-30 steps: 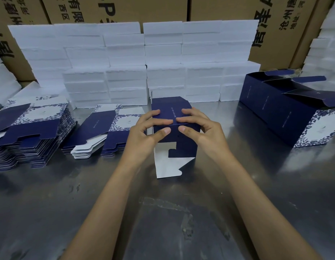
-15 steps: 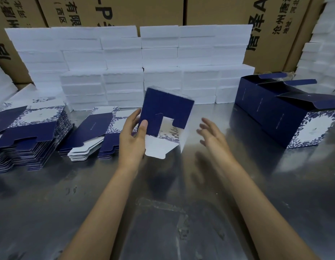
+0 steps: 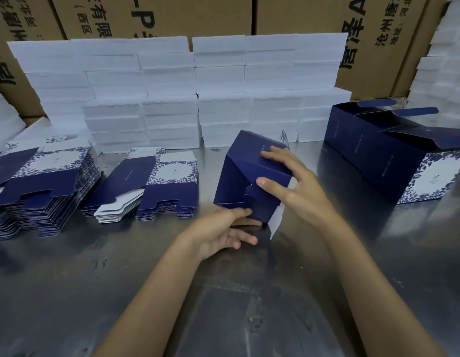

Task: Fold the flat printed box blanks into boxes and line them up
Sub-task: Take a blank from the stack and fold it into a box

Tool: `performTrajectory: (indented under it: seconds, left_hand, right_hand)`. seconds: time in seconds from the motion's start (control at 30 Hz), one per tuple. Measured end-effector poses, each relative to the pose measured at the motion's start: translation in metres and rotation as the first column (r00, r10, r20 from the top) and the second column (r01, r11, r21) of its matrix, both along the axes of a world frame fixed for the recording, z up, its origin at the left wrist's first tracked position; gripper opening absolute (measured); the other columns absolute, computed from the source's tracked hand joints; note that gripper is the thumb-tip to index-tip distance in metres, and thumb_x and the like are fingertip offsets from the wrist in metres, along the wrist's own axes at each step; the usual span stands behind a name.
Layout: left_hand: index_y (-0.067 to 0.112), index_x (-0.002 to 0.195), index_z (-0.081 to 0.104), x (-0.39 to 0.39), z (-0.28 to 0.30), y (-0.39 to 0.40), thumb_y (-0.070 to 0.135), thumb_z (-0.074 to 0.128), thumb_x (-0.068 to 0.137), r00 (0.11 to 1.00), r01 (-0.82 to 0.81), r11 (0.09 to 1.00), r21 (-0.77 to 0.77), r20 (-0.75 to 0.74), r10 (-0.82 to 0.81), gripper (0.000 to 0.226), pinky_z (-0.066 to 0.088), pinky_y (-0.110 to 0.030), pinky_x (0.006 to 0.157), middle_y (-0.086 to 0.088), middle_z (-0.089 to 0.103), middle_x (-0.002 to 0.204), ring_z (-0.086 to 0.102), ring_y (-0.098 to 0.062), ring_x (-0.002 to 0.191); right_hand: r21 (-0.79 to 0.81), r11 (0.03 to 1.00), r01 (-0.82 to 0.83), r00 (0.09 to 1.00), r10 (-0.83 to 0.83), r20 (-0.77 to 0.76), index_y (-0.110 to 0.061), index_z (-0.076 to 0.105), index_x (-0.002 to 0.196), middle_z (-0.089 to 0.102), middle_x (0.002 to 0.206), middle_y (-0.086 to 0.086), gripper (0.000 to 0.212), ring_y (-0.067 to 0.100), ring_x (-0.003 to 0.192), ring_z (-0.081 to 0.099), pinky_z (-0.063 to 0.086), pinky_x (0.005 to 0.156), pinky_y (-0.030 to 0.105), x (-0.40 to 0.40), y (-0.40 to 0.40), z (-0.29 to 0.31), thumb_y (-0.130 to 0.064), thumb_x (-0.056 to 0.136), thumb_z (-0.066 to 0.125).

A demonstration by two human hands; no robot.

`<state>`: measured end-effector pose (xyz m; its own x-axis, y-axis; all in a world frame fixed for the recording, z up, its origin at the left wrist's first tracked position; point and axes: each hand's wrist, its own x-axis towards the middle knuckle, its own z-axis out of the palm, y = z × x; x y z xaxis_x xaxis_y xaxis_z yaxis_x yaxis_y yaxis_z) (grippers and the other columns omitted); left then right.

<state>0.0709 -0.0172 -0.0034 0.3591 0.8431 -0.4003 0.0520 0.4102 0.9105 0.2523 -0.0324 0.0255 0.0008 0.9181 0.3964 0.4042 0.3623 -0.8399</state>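
— What has altered in the box blank [image 3: 252, 181] since one second ago?
— It was then pressed flat-topped under both hands at the middle of the worktop [image 3: 120, 279]. Half a second ago it was lifted, half open, in the left hand alone. Now it is formed into a box shape, tilted, and shifted to the right.

— And the hands?
— The right hand [image 3: 296, 186], which had been released and held clear of the card, has been brought back onto it: fingers [image 3: 274, 153] laid over the upper face, thumb pressed on the near panel. The left hand [image 3: 223, 233] has been moved down to the lower near corner.
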Motion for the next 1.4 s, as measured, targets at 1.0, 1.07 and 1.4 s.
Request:
performTrajectory:
  seconds: [1.0, 1.07, 1.4]
  left_hand:
    - [0.019, 0.097, 0.078, -0.016, 0.023, -0.002, 0.008, 0.079, 0.083, 0.909, -0.195, 0.451, 0.871, -0.012, 0.417, 0.018, 0.037, -0.009, 0.093, 0.012, 0.071, 0.112, 0.056, 0.001, 0.119]
    - [0.017, 0.094, 0.077, -0.01, 0.019, -0.002, 0.005, 0.078, 0.083, 0.894, -0.226, 0.411, 0.883, 0.021, 0.447, 0.017, 0.037, -0.011, 0.093, 0.008, 0.071, 0.108, 0.055, -0.004, 0.119]
    - [0.03, 0.097, 0.076, -0.025, 0.022, 0.003, 0.011, 0.077, 0.086, 0.941, -0.185, 0.509, 0.841, 0.003, 0.338, 0.022, 0.04, -0.011, 0.089, 0.019, 0.071, 0.112, 0.054, 0.002, 0.125]
  right_hand:
    - [0.072, 0.996, -0.056, 0.978, 0.069, -0.199, -0.032, 0.076, 0.09, 0.065, 0.131, -0.011, 0.026, 0.005, 0.145, 0.038, 0.031, 0.12, 0.029, -0.024, 0.008, -0.011, -0.008, 0.082, 0.082]
    - [0.087, 0.996, -0.032, 0.976, 0.05, -0.211, -0.032, 0.075, 0.087, 0.068, 0.12, -0.013, 0.028, 0.003, 0.141, 0.04, 0.031, 0.118, 0.023, -0.026, 0.009, -0.012, -0.005, 0.081, 0.082]
    - [0.021, 0.994, -0.103, 0.972, 0.105, -0.21, -0.036, 0.077, 0.097, 0.059, 0.141, -0.013, 0.031, 0.001, 0.148, 0.032, 0.028, 0.123, 0.035, -0.017, 0.007, -0.01, -0.009, 0.084, 0.08]
